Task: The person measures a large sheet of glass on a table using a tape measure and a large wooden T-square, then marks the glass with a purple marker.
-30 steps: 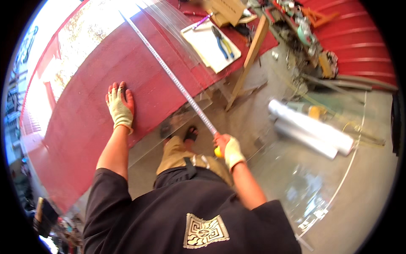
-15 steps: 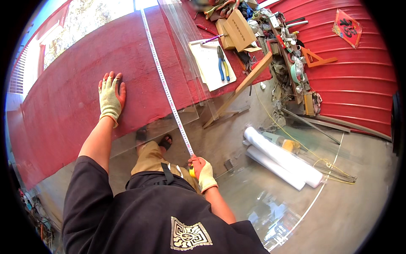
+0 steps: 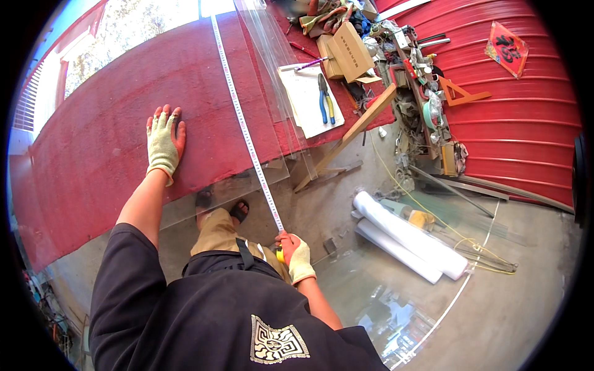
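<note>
My right hand (image 3: 295, 256), in a pale glove with red fingers, is closed around a yellow tape measure (image 3: 280, 255) close to my waist. The white blade of the tape (image 3: 247, 136) runs out from it across the red-topped table (image 3: 124, 130) to the far edge. My left hand (image 3: 164, 141), gloved the same way, lies flat on the red surface with its fingers apart, left of the tape. Clear glass sheets (image 3: 270, 68) lie just right of the blade and overhang the table's near edge.
Pliers (image 3: 325, 99) and a purple pen (image 3: 311, 63) rest on papers (image 3: 309, 120) beside a cardboard box (image 3: 351, 52). A wooden bar (image 3: 352, 133) slants off the table. White rolls (image 3: 408, 238) and a yellow cord (image 3: 427, 213) lie on the floor at right.
The whole view has shifted slightly. My left hand stays flat on the table, and my right hand still grips the tape measure with its blade stretched out.
</note>
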A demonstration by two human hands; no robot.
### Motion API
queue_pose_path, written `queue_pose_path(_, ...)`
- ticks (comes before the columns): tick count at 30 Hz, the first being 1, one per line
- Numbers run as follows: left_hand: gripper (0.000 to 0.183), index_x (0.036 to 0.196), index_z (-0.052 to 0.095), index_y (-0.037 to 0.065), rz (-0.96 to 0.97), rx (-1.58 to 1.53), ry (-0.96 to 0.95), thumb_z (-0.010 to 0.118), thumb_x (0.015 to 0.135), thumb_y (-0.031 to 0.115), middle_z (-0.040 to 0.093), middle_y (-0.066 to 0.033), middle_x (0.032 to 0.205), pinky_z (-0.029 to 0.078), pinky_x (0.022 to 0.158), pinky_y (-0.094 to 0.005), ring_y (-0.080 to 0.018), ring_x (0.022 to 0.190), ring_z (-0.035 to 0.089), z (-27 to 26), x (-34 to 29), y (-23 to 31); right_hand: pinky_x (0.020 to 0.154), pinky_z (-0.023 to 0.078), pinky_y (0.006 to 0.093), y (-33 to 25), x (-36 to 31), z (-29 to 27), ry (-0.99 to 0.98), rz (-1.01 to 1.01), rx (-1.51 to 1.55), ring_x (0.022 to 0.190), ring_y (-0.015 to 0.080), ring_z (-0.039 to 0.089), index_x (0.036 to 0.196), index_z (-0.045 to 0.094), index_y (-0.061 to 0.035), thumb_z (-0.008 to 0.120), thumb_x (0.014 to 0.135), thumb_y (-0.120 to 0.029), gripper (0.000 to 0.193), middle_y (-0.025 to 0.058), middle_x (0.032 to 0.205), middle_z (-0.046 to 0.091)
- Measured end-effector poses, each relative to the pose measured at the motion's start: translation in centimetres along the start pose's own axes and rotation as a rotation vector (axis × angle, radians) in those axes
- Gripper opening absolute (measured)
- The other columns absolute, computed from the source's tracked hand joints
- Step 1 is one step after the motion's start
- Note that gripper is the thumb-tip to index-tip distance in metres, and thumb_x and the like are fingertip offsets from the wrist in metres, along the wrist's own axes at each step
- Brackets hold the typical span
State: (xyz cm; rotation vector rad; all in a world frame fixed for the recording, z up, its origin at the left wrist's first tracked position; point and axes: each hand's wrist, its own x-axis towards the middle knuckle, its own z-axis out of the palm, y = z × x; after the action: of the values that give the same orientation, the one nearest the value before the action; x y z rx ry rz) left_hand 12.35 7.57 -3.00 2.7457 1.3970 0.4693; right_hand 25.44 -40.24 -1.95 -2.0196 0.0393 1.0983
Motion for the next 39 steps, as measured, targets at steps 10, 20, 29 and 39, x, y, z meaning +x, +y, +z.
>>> queue_pose_path(10, 0.046, 0.150, 0.060, 0.016, -0.005, 0.005, -0.014, 0.055, 0.107, 0.033, 0.052, -0.0119, 0.161, 0.023, 0.130, -0.0494, -0.0319, 0.155, 0.040, -0.4, -0.2, 0.1, 0.078, 0.056, 0.0320, -1.2, -1.2, -0.3, 0.088, 0.010, -0.091, 0.082, 0.0143, 0.071, 0.099, 0.077, 0.0018, 0.064, 0.107, -0.040, 0.045, 0.0080, 0.087, 0.077)
queue_pose_path(20, 0.046, 0.150, 0.060, 0.016, -0.003, -0.012, -0.018, 0.055, 0.107, 0.032, 0.052, -0.0127, 0.160, 0.022, 0.130, -0.0492, -0.0319, 0.155, 0.040, -0.7, -0.1, 0.4, 0.077, 0.057, 0.0320, 1.5, -1.1, -1.4, 0.098, 0.007, -0.159, 0.084, 0.0147, 0.072, 0.102, 0.075, 0.0027, 0.063, 0.108, -0.043, 0.048, 0.0074, 0.090, 0.077)
queue_pose_path(29, 0.046, 0.149, 0.061, 0.016, -0.015, -0.025, 0.004, 0.056, 0.106, 0.032, 0.053, -0.0123, 0.160, 0.023, 0.130, -0.0486, -0.0307, 0.155, 0.040, -0.3, -0.2, 0.1, 0.077, 0.055, 0.0317, 1.3, -2.0, -2.1, 0.114, -0.046, -0.202, 0.080, 0.0139, 0.070, 0.097, 0.077, 0.0017, 0.063, 0.107, -0.045, 0.050, 0.0079, 0.084, 0.077)
queue_pose_path(39, 0.047, 0.152, 0.058, 0.018, -0.002, 0.015, -0.017, 0.054, 0.108, 0.034, 0.051, -0.0122, 0.162, 0.022, 0.130, -0.0490, -0.0309, 0.156, 0.038, 0.0, -0.3, -0.2, 0.079, 0.056, 0.0327, 2.9, -0.6, -3.4, 0.022, 0.029, -0.145, 0.086, 0.0156, 0.071, 0.100, 0.073, 0.0021, 0.061, 0.110, -0.037, 0.042, 0.0074, 0.091, 0.076)
